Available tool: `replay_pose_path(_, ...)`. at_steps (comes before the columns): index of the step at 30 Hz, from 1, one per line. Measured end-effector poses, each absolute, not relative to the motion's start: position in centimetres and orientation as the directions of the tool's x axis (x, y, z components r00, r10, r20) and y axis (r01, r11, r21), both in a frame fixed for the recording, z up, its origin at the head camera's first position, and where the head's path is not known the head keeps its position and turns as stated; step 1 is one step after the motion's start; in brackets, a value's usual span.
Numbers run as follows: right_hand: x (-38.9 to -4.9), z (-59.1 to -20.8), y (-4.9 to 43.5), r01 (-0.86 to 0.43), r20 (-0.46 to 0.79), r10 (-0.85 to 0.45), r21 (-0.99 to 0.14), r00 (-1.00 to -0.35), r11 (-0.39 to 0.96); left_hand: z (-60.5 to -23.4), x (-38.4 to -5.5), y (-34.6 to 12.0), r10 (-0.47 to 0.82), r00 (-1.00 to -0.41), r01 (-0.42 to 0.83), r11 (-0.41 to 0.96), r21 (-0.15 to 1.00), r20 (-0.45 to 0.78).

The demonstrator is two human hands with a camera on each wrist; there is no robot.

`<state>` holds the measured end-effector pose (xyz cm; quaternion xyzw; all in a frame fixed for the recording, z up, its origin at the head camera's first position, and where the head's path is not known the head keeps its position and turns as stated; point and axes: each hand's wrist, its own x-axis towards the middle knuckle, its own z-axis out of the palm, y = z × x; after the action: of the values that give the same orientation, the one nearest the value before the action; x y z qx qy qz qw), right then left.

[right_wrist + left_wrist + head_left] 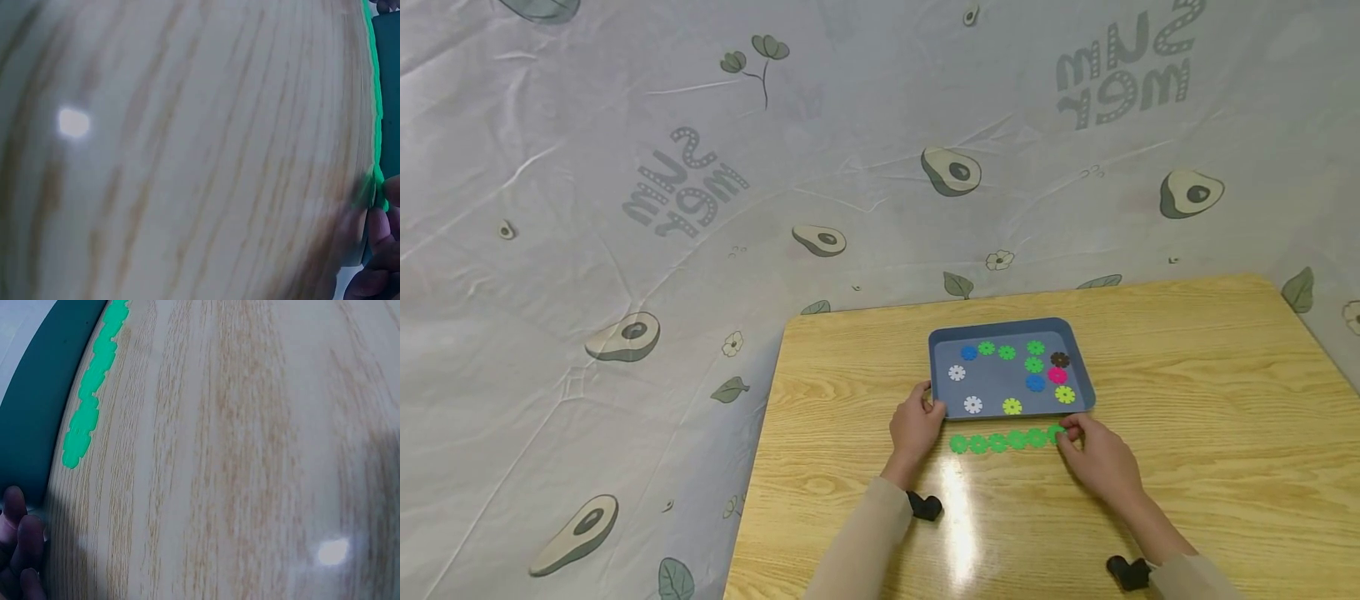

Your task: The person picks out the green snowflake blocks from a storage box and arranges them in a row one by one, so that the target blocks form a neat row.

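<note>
A row of several green notched plastic discs, edge to edge, lies on the table along the front of a blue-grey tray. My right hand pinches the green disc at the row's right end between thumb and fingers. That pinched disc also shows in the right wrist view, at the end of a thin green line. At the tray's front left corner, my left hand holds the edge with thumb and fingers. Left fingertips appear beside the tray wall in the left wrist view.
Inside the tray lie loose discs: several green, a pink disc, a brown disc, two blue, two white and two yellow. The wooden table reaches back to a printed cloth. Black wrist straps show near both sleeves.
</note>
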<state>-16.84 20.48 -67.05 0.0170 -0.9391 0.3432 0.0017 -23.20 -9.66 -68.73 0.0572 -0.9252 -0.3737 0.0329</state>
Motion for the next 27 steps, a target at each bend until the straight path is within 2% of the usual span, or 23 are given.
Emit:
replay_pose_path(13, -17.07, -67.53, 20.39, 0.009, -0.006, 0.006, -0.635, -1.000, 0.773, -68.71, -23.26, -9.59, -0.137, -0.991, -0.098, 0.712, 0.695, 0.002)
replay_pose_path(27, -16.97, -66.67, 20.28, -0.042, 0.060, -0.003, -0.656, -0.998, 0.753, -69.41, -23.39, -9.72, -0.132, -0.990, -0.067, 0.712, 0.699, 0.040)
